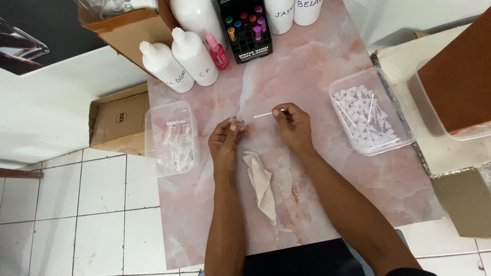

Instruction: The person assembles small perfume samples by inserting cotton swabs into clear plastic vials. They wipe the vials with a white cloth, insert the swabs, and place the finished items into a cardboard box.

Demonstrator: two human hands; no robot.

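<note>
Both hands meet mid-bench: my left hand (227,137) pinches a small clear vial (238,122) upright for steadiness, my right hand (292,121) grips a thin white stick (263,115) aimed toward it, a crumpled cloth (261,186) lying just beneath, near the bench's front edge.

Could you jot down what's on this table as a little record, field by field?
Surface: pink marbled table
Left hand: pinches a small clear piece
Right hand: holds a thin white stick pointing toward the left hand
Between the forearms: crumpled white cloth
Left side: clear tub of clear parts
Right side: clear tub of white parts
Far edge: white bottles, small pink bottle, black box of coloured vials
</note>
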